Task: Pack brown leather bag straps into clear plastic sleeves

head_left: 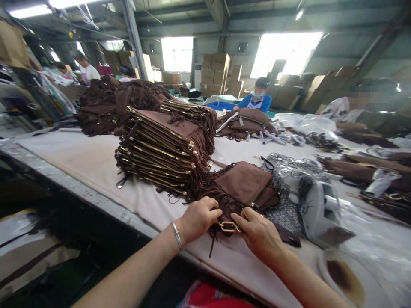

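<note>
A brown suede fringed bag (244, 185) lies on the white work table (96, 167) in front of me. At its near corner sits a gold metal ring (228, 226). My left hand (198, 217), with a silver bracelet on the wrist, is closed in a pinch on the fringe and the left side of the ring. On the ring's right side, my right hand (259, 235) pinches it with thumb and forefinger.
A tall stack of the same brown bags (162, 147) stands just behind, with more piles (105, 102) further back. Clear plastic wrappers (324, 205) lie at the right. A person in blue (258, 100) works across the table. Cardboard boxes (218, 70) line the back.
</note>
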Motion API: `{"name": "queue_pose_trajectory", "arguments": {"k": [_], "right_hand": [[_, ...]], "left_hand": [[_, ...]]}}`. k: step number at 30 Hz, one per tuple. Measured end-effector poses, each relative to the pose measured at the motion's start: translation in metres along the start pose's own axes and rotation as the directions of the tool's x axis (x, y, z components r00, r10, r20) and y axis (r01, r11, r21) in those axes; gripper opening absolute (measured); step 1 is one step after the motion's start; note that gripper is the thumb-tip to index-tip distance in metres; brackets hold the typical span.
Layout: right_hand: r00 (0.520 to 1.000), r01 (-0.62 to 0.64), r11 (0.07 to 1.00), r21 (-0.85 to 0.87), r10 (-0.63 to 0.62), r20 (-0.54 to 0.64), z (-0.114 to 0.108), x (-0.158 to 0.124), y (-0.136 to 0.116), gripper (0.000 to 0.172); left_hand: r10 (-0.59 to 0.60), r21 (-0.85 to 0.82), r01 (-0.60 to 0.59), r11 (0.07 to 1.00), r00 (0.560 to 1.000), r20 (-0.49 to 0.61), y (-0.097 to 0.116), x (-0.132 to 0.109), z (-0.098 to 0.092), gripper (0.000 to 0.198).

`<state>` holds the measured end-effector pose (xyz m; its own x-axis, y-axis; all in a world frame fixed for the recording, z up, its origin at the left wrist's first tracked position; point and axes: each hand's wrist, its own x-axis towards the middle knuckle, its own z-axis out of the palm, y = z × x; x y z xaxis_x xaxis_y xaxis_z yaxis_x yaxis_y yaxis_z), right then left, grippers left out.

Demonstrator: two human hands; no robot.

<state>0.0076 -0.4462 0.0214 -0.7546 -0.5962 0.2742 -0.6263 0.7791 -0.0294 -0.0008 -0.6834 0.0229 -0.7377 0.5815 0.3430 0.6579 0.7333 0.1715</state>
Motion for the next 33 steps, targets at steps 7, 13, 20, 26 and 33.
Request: {"name": "queue_pose_trajectory", "arguments": {"k": [7, 13, 20, 26, 33], "right_hand": [[0.985, -0.067, 0.975, 0.21, 0.031, 0.171, -0.018, 0.027, 0.016, 0.016], [0.982, -0.07, 0.978, 0.197, 0.034, 0.183, -0.016, 0.046, 0.021, 0.019], [0.978, -0.199, 0.969, -0.147, 0.206, 0.035, 0.013, 0.08, 0.017, 0.02], [0.989, -0.121, 0.993, 0.009, 0.119, 0.085, 0.021, 0.081, 0.026, 0.022], [0.999, -0.047, 0.979, 0.198, 0.049, -0.008, 0.024, 0.032, 0.024, 0.055]], "left_hand": [[0.002, -0.083, 0.008, 0.997, 0.994, 0.112, -0.023, 0.027, -0.004, 0.015], [0.019, 0.111, -0.023, 0.994, 0.999, 0.034, -0.023, 0.048, -0.004, 0.014], [-0.356, 0.08, 0.385, 0.92, 0.902, -0.245, -0.022, 0.056, 0.018, 0.018], [-0.368, -0.245, 0.321, 0.915, 0.912, -0.181, 0.003, 0.003, 0.027, 0.005], [-0.378, -0.19, 0.357, 0.915, 0.922, -0.087, 0.01, -0.014, 0.03, 0.016]]}}
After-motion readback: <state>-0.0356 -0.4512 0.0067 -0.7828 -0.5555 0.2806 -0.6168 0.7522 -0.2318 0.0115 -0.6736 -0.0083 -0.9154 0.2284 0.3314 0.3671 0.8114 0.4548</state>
